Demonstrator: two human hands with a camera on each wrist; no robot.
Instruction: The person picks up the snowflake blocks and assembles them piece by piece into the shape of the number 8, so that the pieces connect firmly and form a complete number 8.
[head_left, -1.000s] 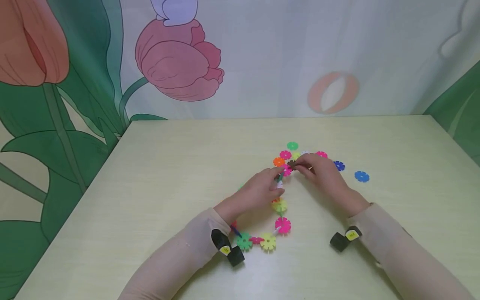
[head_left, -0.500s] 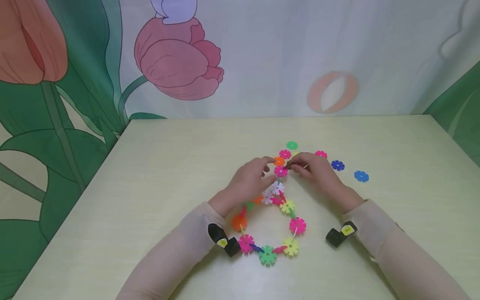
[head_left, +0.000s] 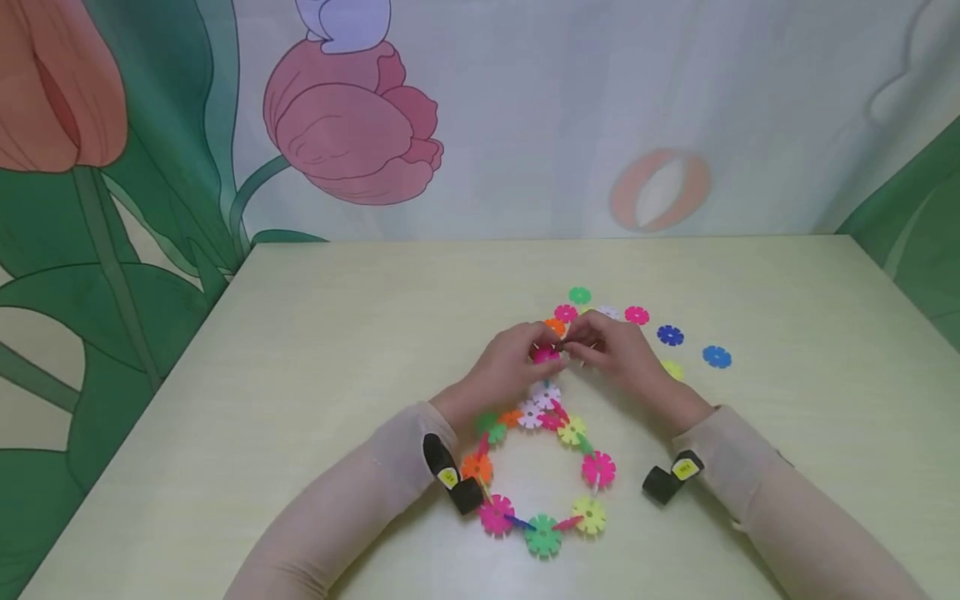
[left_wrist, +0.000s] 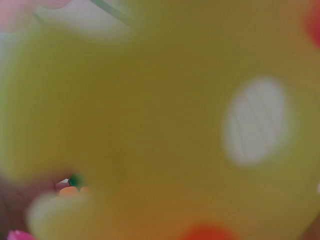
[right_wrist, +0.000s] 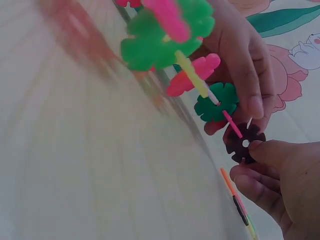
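Slotted plastic snowflake discs are joined edge to edge into a ring (head_left: pixel 543 536) on the table, with a short chain running from its far end to my hands. My right hand (head_left: pixel 618 354) pinches a dark brown snowflake disc (right_wrist: pixel 239 150) between thumb and fingers. It meets the pink disc (head_left: pixel 545 356) at the chain's end. That pink disc sits between the thumb and fingers of my left hand (head_left: pixel 506 362). In the right wrist view a green disc (right_wrist: pixel 216 102) links on behind it. A blurred yellow disc (left_wrist: pixel 150 120) fills most of the left wrist view.
Loose discs lie beyond and right of my hands: green (head_left: pixel 580 296), pink (head_left: pixel 637 315), dark blue (head_left: pixel 671 335), light blue (head_left: pixel 717 357), orange (head_left: pixel 555 327) and a partly covered yellow one (head_left: pixel 672 369). A curtain with printed flowers (head_left: pixel 352 125) hangs behind the table (head_left: pixel 360 317).
The ring has shifted right and toward me. My left fingers lifted off the chain's end, then closed on the pink disc again. My right hand came slightly left with the brown disc.
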